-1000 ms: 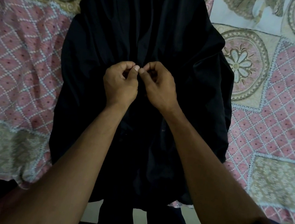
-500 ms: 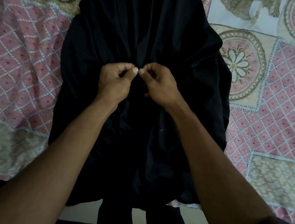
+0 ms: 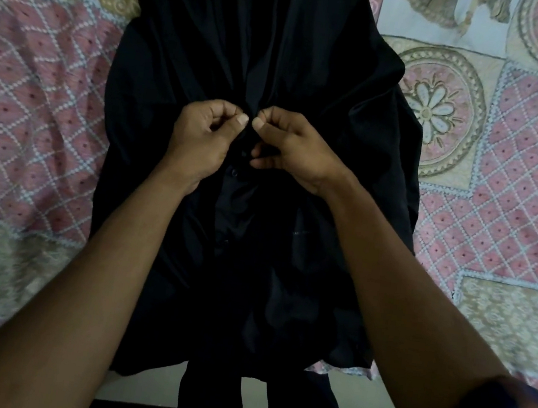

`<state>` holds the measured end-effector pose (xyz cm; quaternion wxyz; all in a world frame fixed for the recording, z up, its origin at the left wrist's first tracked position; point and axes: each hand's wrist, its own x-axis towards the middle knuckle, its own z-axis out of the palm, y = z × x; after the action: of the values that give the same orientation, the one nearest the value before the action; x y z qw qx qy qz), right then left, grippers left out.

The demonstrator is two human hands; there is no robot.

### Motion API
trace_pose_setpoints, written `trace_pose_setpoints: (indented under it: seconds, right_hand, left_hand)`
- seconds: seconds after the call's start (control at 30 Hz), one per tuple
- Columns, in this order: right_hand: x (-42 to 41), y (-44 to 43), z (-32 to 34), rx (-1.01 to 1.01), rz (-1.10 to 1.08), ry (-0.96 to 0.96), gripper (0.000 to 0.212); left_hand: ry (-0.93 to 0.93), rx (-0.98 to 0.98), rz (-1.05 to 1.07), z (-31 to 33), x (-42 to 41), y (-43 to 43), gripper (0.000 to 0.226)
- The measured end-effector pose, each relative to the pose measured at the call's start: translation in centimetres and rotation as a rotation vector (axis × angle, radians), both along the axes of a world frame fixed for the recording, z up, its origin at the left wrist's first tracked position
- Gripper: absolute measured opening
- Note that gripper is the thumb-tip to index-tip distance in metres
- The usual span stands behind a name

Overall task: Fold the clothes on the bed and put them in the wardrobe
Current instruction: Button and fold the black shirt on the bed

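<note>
— What is shown?
— A patterned bedspread (image 3: 45, 137) is overlaid by a black garment (image 3: 183, 64), laid lengthwise straight away from the viewer.
— And the hands?
— Its front opening is pinched mid-length by the curled fingers of the left hand (image 3: 200, 139) and right hand (image 3: 289, 148), thumbs nearly touching. A button (image 3: 234, 173) is seen just below, equally near both.
</note>
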<state>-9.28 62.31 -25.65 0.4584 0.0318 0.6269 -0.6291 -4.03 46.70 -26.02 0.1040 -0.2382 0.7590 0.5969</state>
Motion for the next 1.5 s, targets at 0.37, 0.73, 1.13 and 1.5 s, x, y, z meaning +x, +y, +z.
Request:
trace_pose_setpoints:
  seconds: [0.37,0.73,1.13,1.5]
  right_hand:
    - [1.2,-1.3,0.6,0.463,-0.265,0.467,0.012]
    - [-5.1,-4.8,1.6,0.747,0.073,1.007,0.019]
    - [-4.0,-4.0,0.5,0.819,-0.023,0.915,0.038]
    - [-7.1,-3.9,2.3,0.958,-0.028,0.772,0.021]
  left_hand:
    - [0.195,-0.756,-0.296,2.9,0.8,-0.6,0.01]
    - [0.375,-0.813,-0.507,4.3,-6.3,-2.8,0.028]
    - [0.21,-0.646,-0.331,0.4,-7.3,-3.8,0.023]
    - [0.179,-0.81,-0.399,1.5,-8.8,-3.4,0.03]
